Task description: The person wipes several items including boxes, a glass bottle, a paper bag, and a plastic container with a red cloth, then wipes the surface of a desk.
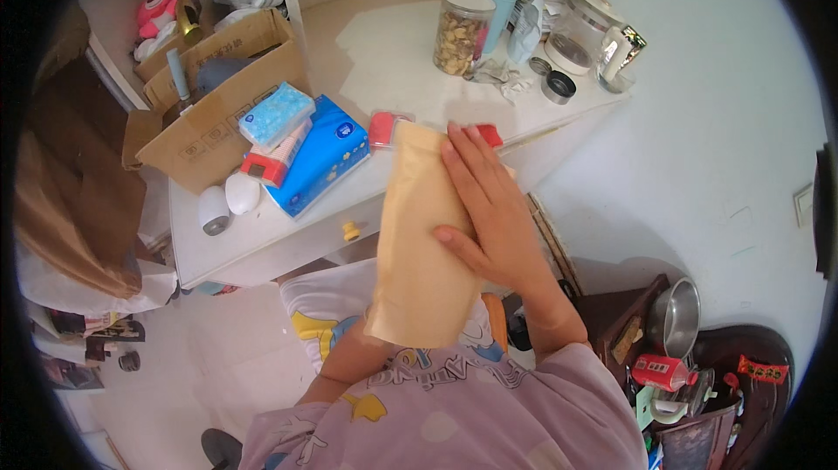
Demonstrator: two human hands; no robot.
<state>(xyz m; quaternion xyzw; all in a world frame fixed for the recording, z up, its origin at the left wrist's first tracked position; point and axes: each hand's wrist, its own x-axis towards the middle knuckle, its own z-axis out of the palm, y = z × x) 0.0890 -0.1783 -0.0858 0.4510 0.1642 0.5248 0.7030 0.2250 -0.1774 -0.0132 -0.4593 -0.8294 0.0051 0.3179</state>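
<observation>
A tan kraft-paper pouch is raised in front of my chest, its long sides running up towards the desk. My right hand lies flat across the pouch's right side, thumb spread, fingers stretched towards its top end. From the lower left my left forearm passes behind the pouch, which hides the left hand and its grip. Beyond the pouch's top, a small red item in a clear case and another red piece rest on the white desk.
On the desk's left are a cardboard box, a blue tissue pack, a smaller tissue pack and white devices. Farther right stand a snack jar and a glass kettle. A metal bowl sits low at right.
</observation>
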